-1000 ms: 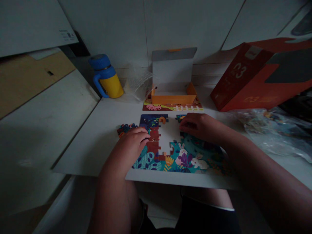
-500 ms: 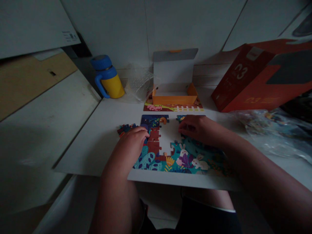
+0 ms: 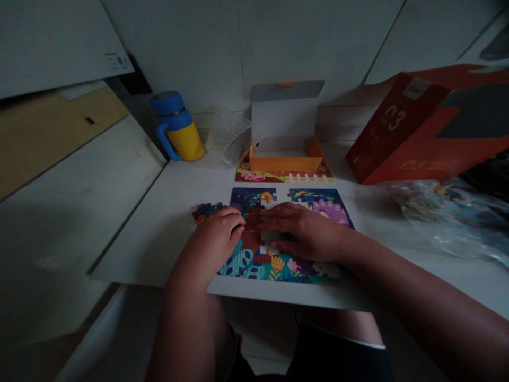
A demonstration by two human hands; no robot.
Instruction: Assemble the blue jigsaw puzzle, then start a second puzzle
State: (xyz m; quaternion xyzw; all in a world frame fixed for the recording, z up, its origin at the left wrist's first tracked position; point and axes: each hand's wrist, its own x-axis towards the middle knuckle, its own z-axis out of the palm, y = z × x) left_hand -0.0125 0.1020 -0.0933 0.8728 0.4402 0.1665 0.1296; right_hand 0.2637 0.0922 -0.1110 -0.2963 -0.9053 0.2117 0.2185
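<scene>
A jigsaw puzzle (image 3: 242, 257) lies on the white table, with a forest scene of rabbits, flowers and a purple bird. Its middle and part of its top row show bare white tabletop. My left hand (image 3: 222, 228) rests at the puzzle's left edge, fingers curled with thumb close to forefinger; what they hold, if anything, is hidden. Just behind that hand sits a pile of loose puzzle pieces (image 3: 204, 209), partly covered by it. My right hand (image 3: 308, 228) is stretched over the middle gap, fingers pointing left and apart, their tips by the brown tree-trunk pieces (image 3: 251, 240).
Behind the puzzle stands an open orange box (image 3: 286, 163) on a printed picture sheet (image 3: 274, 176). A blue and yellow flask (image 3: 181, 130) and clear plastic wrap (image 3: 228, 138) are at the back left. On the right are a big red box (image 3: 413, 127) and plastic bags (image 3: 445, 212).
My right hand has moved left and nearer to me, from the puzzle's upper right onto the gap, and its fingers have straightened. The purple bird is uncovered. My left hand has barely moved.
</scene>
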